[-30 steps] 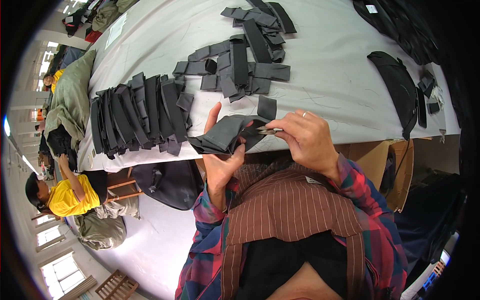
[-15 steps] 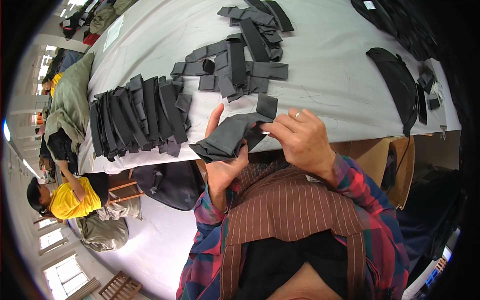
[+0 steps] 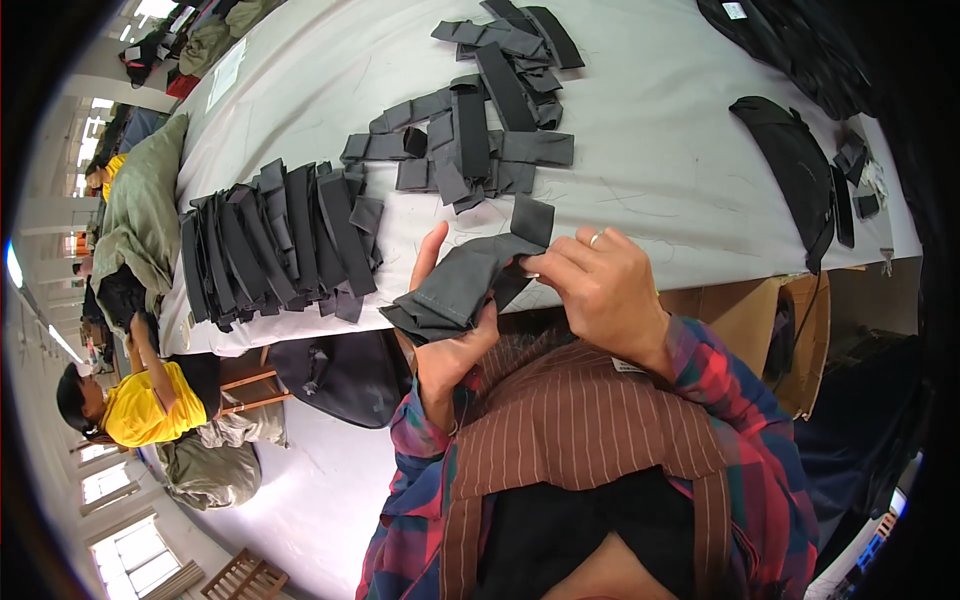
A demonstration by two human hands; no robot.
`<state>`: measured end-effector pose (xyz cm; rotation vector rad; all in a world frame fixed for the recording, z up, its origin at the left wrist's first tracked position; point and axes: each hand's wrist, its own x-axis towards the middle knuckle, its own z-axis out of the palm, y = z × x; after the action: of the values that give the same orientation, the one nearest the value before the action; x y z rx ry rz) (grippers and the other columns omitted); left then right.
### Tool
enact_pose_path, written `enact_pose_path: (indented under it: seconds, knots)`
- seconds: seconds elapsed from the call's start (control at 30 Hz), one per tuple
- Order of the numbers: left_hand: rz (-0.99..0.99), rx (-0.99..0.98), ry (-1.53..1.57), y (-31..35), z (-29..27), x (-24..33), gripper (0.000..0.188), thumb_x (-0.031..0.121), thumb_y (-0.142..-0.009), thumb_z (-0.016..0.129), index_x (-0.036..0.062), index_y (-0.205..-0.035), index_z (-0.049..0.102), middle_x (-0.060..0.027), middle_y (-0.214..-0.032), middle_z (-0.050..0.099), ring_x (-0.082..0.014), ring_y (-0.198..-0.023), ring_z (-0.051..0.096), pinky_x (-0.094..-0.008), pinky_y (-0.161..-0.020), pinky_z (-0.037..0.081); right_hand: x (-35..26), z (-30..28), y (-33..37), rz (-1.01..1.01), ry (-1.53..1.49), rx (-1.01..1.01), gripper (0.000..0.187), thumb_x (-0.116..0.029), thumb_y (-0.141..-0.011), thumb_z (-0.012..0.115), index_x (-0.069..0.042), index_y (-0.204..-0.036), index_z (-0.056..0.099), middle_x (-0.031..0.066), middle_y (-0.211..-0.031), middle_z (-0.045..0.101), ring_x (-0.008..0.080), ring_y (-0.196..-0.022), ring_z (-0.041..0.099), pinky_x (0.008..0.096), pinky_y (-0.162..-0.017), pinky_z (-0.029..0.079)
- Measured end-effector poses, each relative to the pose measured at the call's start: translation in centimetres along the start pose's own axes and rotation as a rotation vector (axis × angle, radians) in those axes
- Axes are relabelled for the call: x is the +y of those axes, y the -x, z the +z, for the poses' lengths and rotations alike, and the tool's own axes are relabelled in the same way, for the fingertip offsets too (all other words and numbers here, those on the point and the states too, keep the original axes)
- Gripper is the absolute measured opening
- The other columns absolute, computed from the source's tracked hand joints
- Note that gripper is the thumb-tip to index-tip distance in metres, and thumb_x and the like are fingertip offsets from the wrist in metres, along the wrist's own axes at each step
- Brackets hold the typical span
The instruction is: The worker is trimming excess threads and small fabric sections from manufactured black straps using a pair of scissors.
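Observation:
A dark grey sewn fabric piece (image 3: 462, 280) is held between my hands, just off the near edge of the table. My left hand (image 3: 455, 345) grips it from below, with the thumb standing up behind the cloth. The fingertips of my right hand (image 3: 600, 280), which wears a ring, pinch the piece's right edge. A short flap of the same cloth sticks up beside those fingers. To the left lies a row of dark fabric strips (image 3: 275, 240) packed side by side. Beyond my hands is a loose heap of similar strips (image 3: 470, 130).
The white-covered table (image 3: 640, 140) bears a black curved fabric piece (image 3: 785, 160) at right and black material (image 3: 800, 50) beyond it. A cardboard box (image 3: 800, 340) stands below the right edge. A black bag (image 3: 340, 375) sits below left, near a person in yellow (image 3: 155, 405).
The held piece has tilted slightly, and its flap stands a little differently. Both hands keep their grip almost in place. The person at left has shifted their arms.

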<state>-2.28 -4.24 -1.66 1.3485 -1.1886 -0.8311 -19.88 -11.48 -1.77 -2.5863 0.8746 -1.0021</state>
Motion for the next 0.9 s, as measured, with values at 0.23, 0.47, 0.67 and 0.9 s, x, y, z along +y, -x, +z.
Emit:
enact_pose_path:
  seconds: [0.23,0.47,0.67,0.9]
  knots:
    - [0.018,0.036,0.023,0.6,-0.3,-0.6,0.087,-0.005,-0.063,0.055,-0.0009,-0.143,0.022,-0.0071,-0.095,0.062,-0.0089,-0.075,0.053,-0.0217,-0.072,0.045,0.9,0.2,0.3,0.078,-0.305,0.01,0.02,-0.002,-0.07,0.068,-0.008,-0.089,0.067,0.0041,-0.074,0.06,0.0239,-0.066,0.054,0.0334,-0.058,0.04]
    - [0.002,0.005,0.247,0.7,-0.1,-0.5,0.084,-0.006,-0.07,0.057,-0.0017,-0.144,0.018,-0.0091,-0.101,0.065,-0.0072,-0.074,0.054,-0.0201,-0.072,0.046,1.5,0.3,1.1,0.237,-0.694,-0.095,0.021,-0.001,-0.074,0.067,-0.006,-0.094,0.068,0.0068,-0.084,0.066,0.0241,-0.072,0.059,0.0314,-0.065,0.046]
    - [0.027,-0.03,0.262,0.5,-0.1,-0.5,0.082,-0.008,-0.071,0.056,-0.0016,-0.144,0.02,-0.0088,-0.101,0.065,-0.0089,-0.082,0.057,-0.0218,-0.077,0.047,1.2,0.7,1.5,0.441,-1.064,-0.079,0.019,-0.001,-0.076,0.065,-0.004,-0.095,0.067,0.0086,-0.085,0.065,0.0245,-0.072,0.06,0.029,-0.064,0.047]
    - [0.037,-0.031,0.076,0.7,0.2,-0.1,0.077,-0.007,-0.074,0.058,0.0002,-0.142,0.025,-0.0105,-0.108,0.061,-0.0145,-0.095,0.059,-0.0262,-0.087,0.046,-1.1,0.1,0.8,0.123,-0.174,0.044,0.021,-0.003,-0.072,0.066,-0.008,-0.092,0.064,0.0059,-0.071,0.054,0.0262,-0.065,0.055,0.0366,-0.054,0.044]
